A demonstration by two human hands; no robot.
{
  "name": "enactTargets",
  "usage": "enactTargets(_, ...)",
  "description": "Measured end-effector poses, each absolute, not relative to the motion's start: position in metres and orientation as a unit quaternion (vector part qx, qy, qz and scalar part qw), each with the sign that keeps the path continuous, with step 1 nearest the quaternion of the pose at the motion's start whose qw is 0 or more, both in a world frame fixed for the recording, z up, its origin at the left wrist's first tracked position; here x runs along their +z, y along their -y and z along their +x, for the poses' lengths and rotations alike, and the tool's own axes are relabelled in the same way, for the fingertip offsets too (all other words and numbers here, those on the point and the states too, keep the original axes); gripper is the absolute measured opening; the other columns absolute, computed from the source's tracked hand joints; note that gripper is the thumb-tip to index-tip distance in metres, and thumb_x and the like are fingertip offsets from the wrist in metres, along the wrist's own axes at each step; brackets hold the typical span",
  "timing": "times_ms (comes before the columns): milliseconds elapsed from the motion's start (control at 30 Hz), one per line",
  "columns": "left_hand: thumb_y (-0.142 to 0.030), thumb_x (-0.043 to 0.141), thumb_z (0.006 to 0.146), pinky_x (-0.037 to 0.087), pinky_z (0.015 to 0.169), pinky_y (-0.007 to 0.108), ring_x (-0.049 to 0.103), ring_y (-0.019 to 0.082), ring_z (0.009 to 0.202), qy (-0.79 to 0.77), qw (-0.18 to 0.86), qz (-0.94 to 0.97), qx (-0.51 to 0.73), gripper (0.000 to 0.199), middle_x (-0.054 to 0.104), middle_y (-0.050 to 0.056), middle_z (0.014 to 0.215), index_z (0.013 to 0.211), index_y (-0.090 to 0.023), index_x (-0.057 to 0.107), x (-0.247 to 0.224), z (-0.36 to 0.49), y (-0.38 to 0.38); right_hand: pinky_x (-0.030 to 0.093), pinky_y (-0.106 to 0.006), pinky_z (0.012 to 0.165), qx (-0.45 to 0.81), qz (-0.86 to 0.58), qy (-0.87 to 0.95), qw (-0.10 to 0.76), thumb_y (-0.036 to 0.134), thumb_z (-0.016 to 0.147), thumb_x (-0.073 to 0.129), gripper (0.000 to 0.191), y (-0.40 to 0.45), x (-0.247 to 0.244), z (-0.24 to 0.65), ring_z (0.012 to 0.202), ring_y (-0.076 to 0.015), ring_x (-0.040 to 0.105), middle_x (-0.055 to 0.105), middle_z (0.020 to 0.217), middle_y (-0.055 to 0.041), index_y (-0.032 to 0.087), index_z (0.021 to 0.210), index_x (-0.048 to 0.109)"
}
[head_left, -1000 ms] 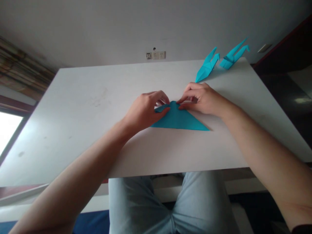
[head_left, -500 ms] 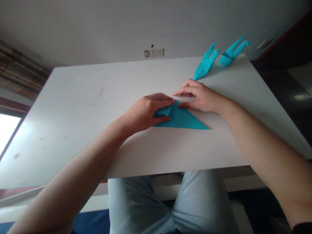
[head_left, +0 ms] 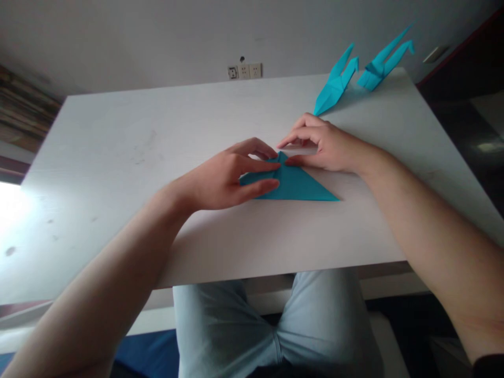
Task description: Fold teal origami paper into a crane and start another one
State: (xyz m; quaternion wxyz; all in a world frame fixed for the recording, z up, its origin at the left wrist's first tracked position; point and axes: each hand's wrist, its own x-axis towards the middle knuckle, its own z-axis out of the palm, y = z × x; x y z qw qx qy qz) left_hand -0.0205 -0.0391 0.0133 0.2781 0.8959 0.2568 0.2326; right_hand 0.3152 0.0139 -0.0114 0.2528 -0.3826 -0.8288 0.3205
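Note:
A folded blue sheet of paper [head_left: 303,186] lies on the white table in front of me as a triangle, its point away from me and its long edge near me. My left hand [head_left: 232,176] rests over the paper's left part, fingers apart, thumb and index finger lying across a small folded flap. Part of that flap is hidden under the fingers. At the top point, the thumb of my right hand [head_left: 323,144] touches the paper. The other right fingers are bent and rest just beyond the point, with a gap between them and the thumb.
Two blue paper cranes, a nearer crane [head_left: 334,86] and a farther crane [head_left: 380,68], stand at the table's back right. The white table [head_left: 129,126] reaches back to a wall with sockets [head_left: 244,71]. My legs are below its front edge.
The view has shifted slightly. My left hand has loosened and moved a little left, its fingers now flatter over the folded flap. My right hand stays by the paper's top point.

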Motion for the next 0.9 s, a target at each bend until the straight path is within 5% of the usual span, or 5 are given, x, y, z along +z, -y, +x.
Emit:
enactTargets(100, -0.035, 0.072, 0.122, 0.076, 0.111, 0.048, 0.089, 0.032, 0.124, -0.285, 0.292, 0.879, 0.245, 0.032, 0.089, 0.013, 0.149, 0.138, -0.032, 0.099, 0.010, -0.021, 0.033, 0.066, -0.064, 0.120, 0.330, -0.392, 0.823, 0.245, 0.065, 0.097, 0.109, 0.039, -0.013, -0.008, 0.314, 0.127, -0.0418, 0.077, 0.078, 0.135, -0.0112, 0.040, 0.125, 0.101)
enactTargets(367, -0.048, 0.090, 0.113, 0.072, 0.089, 0.040, 0.079, 0.024, 0.091, -0.348, 0.282, 0.855, 0.261, 0.050, 0.084, 0.007, 0.114, 0.161, -0.032, 0.090, -0.005, -0.019, 0.031, 0.060, -0.064, 0.126, 0.315, -0.387, 0.833, 0.240, 0.049, 0.102, 0.106, 0.041, -0.014, -0.009, 0.313, 0.130, -0.0398, 0.075, 0.075, 0.141, -0.0134, 0.033, 0.139, 0.099)
enactTargets(700, -0.037, 0.084, 0.117, 0.069, 0.083, 0.040, 0.072, 0.016, 0.074, -0.357, 0.213, 0.863, 0.288, 0.034, 0.083, 0.008, 0.128, 0.148, -0.031, 0.096, -0.006, -0.005, 0.054, 0.063, -0.064, 0.118, 0.273, -0.396, 0.846, 0.230, 0.058, 0.101, 0.106, 0.029, -0.011, -0.008, 0.314, 0.126, -0.0428, 0.075, 0.075, 0.125, -0.0103, 0.035, 0.112, 0.090)
enactTargets(900, -0.040, 0.085, 0.117, 0.061, 0.074, 0.039, 0.072, 0.020, 0.077, -0.380, 0.165, 0.864, 0.285, 0.023, 0.081, 0.006, 0.107, 0.135, -0.030, 0.096, -0.009, -0.004, 0.057, 0.058, -0.069, 0.126, 0.234, -0.387, 0.871, 0.194, 0.061, 0.109, 0.097, 0.035, -0.006, -0.008, 0.315, 0.130, -0.0440, 0.074, 0.071, 0.134, -0.0114, 0.031, 0.097, 0.083)
